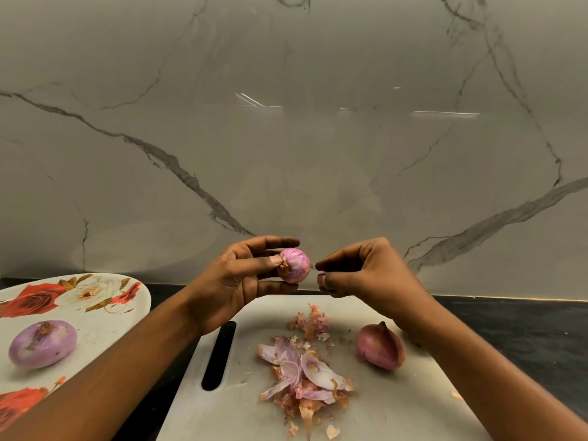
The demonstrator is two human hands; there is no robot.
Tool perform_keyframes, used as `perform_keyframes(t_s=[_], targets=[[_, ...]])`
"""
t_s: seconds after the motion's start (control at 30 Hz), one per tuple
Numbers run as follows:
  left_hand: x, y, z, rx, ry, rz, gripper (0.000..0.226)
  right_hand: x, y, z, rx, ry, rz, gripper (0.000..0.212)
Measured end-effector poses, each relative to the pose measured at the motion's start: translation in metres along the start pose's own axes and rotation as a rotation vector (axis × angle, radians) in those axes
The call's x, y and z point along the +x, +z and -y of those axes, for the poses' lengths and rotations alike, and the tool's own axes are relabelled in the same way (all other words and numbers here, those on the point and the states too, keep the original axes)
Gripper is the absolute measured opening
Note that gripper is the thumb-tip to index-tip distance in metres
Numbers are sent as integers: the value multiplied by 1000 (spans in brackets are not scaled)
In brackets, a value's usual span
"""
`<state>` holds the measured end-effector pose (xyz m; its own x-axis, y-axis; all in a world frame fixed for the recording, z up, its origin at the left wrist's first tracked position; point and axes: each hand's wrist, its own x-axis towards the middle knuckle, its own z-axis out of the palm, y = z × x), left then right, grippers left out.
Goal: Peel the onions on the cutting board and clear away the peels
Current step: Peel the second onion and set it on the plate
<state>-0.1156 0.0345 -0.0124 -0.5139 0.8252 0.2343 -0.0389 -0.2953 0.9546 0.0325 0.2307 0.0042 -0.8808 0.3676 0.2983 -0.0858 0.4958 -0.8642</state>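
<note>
In lower half of frame, in front of a marble wall:

1. Left hand – centre, raised above far edge of cutting board. Thumb and fingers curled round small onion, thumb tip at its root end.
2. Small onion – pink-purple, glossy, mostly peeled; scrap of brown skin at root end by the thumb. Held off the board, btwn the two hands.
3. Right hand – just right of small onion, not touching it as far as visible. Fingers curled, thumb and fingertips drawn close together; cannot tell whether they pinch a bit of skin.
4. Cutting board – white, lower centre to lower right, w/ dark slot handle on its left side.
5. Unpeeled onion – reddish-brown skin on, lying on board right of centre, just beside right forearm.
6. Peels – loose heap of pink and papery brown pcs, mid-board, left of unpeeled onion and apart from it; smaller crumbs toward far edge.
7. Floral plate – left edge of frame, red & white rose print, beside board on dark counter.
8. Peeled onion – pale purple, lying on floral plate, lower left.
</note>
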Motion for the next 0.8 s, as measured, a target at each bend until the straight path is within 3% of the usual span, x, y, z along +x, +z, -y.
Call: perform_keyframes(t_s=[0.3, 0.37, 0.67, 0.8], targets=[[-3, 6, -2, 92, 8, -12, 40, -3, 3, 7, 175, 36, 73, 14], [-2, 5, -2, 70, 3, -8, 38, -3, 4, 7, 171, 19, 53, 8], [-4, 6, -3, 78, 14, -9, 42, -4, 3, 8, 180, 2, 69, 19], [-4, 7, -2, 47, 8, 8, 40, -3, 4, 6, 143, -24, 28, 8]])
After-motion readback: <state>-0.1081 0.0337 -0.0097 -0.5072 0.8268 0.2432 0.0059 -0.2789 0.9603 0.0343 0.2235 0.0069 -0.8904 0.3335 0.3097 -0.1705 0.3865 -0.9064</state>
